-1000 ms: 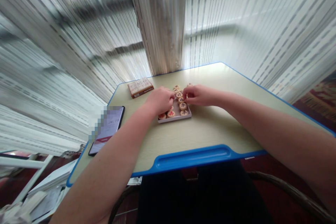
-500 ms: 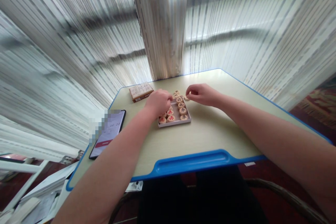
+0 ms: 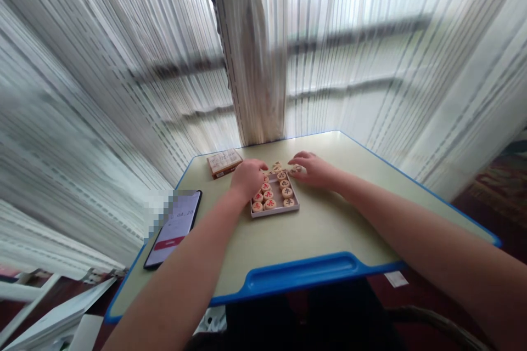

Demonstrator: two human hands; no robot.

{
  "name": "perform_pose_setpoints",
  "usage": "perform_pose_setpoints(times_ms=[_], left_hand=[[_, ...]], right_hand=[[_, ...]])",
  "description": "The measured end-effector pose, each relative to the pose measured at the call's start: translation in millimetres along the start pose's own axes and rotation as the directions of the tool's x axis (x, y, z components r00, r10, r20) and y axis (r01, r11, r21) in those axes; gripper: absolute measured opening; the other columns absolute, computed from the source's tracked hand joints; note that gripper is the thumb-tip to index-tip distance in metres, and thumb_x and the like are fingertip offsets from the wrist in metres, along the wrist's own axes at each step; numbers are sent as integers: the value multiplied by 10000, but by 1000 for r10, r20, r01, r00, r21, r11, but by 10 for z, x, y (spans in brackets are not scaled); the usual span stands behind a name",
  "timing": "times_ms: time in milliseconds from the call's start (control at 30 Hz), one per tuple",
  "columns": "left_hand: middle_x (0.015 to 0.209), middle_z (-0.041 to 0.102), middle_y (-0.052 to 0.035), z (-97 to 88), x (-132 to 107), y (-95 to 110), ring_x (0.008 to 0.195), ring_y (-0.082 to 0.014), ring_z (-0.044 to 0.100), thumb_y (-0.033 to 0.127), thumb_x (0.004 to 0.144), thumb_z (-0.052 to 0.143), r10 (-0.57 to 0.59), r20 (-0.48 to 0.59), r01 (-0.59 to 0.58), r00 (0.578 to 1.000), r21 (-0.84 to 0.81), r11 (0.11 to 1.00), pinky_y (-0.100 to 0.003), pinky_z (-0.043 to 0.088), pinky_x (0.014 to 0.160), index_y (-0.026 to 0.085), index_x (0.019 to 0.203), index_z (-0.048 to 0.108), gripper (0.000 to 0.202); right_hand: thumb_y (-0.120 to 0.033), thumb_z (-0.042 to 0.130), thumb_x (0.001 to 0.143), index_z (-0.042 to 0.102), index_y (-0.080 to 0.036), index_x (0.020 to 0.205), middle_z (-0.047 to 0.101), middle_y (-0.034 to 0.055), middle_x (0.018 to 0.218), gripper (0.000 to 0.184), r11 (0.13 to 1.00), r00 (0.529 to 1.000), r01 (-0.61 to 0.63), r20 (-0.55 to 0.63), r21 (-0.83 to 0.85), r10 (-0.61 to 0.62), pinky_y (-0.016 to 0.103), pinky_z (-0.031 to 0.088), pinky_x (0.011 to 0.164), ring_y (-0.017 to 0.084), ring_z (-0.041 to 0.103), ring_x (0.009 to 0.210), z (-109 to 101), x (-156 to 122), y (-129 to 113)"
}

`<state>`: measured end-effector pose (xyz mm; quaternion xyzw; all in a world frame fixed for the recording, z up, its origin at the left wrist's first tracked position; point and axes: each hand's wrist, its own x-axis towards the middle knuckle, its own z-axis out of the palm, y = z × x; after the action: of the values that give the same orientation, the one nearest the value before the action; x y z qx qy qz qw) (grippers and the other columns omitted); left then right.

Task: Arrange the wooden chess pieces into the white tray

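Observation:
A shallow white box tray (image 3: 275, 213) lies on the table, holding round wooden xiangqi pieces. Red-marked pieces (image 3: 268, 195) fill its left side in two rows, and a column of black-marked pieces (image 3: 287, 193) runs down the right. Between them shows a bare strip of tray floor. My left hand (image 3: 248, 180) hovers at the tray's far left corner, fingers bent but parted, covering some pieces. Beyond the tray's far right corner, my right hand (image 3: 312, 170) is open over loose pieces (image 3: 295, 169), its fingers spread. More loose pieces (image 3: 277, 166) lie just behind the tray.
A printed cardboard box (image 3: 224, 162) sits at the table's far left. On the left edge lies a phone (image 3: 175, 227) with a timer on its screen. The table (image 3: 321, 225) has a blue rim with a molded trough (image 3: 302, 273) in front; curtains (image 3: 263, 66) hang behind.
The view has tilted upward, so the table sits lower. My right hand's fingers have spread from a curled pose over the loose pieces. My left hand's fingers have loosened at the tray's far left.

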<state>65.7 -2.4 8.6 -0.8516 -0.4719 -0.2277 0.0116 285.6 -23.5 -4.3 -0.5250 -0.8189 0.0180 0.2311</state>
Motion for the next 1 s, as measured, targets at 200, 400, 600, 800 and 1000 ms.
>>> perform_pose_setpoints(times_ms=[200, 400, 600, 800, 1000], left_hand=[[958, 713, -61, -5, -7, -10, 931, -180, 624, 87, 746, 376, 41, -94, -46, 995, -50, 998, -316, 483, 900, 150, 893, 713, 373], [935, 714, -63, -9, -11, 1, 924, -193, 617, 91, 734, 400, 71, -96, -71, 993, 2, 997, -336, 476, 899, 157, 862, 712, 344], [905, 717, -61, -42, -13, 21, 896, -196, 623, 84, 724, 397, 54, -85, -53, 995, 9, 999, -340, 475, 881, 156, 823, 711, 338], [902, 718, -64, -43, -13, 20, 904, -199, 623, 90, 710, 401, 52, -72, -50, 996, 30, 998, -347, 467, 892, 161, 818, 713, 338], [893, 719, -56, -37, -11, 9, 892, -194, 622, 85, 708, 394, 60, -79, -58, 995, 32, 998, -343, 468, 885, 164, 812, 713, 345]], right_hand=[[-226, 582, 769, 712, -188, 879, 680, 85, 953, 174, 999, 999, 42, 31, 17, -42, 355, 468, 856, 213, 609, 897, 33, 31, 89], [-274, 588, 772, 719, -190, 919, 652, 107, 1055, 215, 998, 997, 68, 27, -15, -68, 394, 421, 935, 229, 593, 963, 22, 22, 92], [-250, 610, 728, 721, -199, 840, 659, 86, 1022, 165, 995, 995, 102, 21, 19, -102, 383, 428, 924, 222, 588, 958, 12, 26, 82], [-302, 598, 751, 711, -183, 880, 663, 98, 1018, 209, 994, 993, 113, 32, 9, -113, 387, 417, 931, 229, 581, 958, 24, 25, 91], [-296, 594, 749, 703, -187, 885, 671, 92, 995, 205, 996, 995, 91, 37, 4, -91, 386, 427, 913, 230, 581, 954, 37, 28, 96]])
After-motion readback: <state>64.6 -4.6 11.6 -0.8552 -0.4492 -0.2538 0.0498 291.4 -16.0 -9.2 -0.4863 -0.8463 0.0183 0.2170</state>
